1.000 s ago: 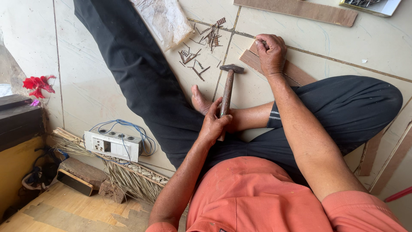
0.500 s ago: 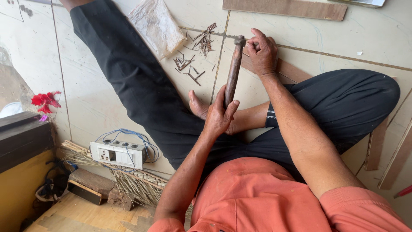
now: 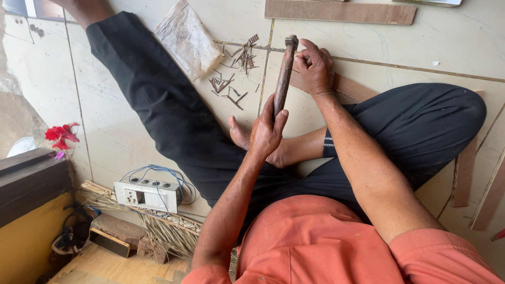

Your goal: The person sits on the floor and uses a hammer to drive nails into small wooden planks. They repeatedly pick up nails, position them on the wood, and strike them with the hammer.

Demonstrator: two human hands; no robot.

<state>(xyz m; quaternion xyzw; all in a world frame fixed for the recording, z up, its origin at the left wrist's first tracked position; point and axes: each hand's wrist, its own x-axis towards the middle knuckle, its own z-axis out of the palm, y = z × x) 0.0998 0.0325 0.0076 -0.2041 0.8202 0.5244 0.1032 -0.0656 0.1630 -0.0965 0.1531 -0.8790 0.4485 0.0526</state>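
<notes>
The hammer has a worn, matt brown wooden handle and a dull metal head. Rusty metal nails lie on smooth, faintly glossy cream floor tiles, beside rough wooden strips and a crinkled plastic bag.

The person wears an orange short-sleeved shirt, black trousers, and no shoes.
</notes>
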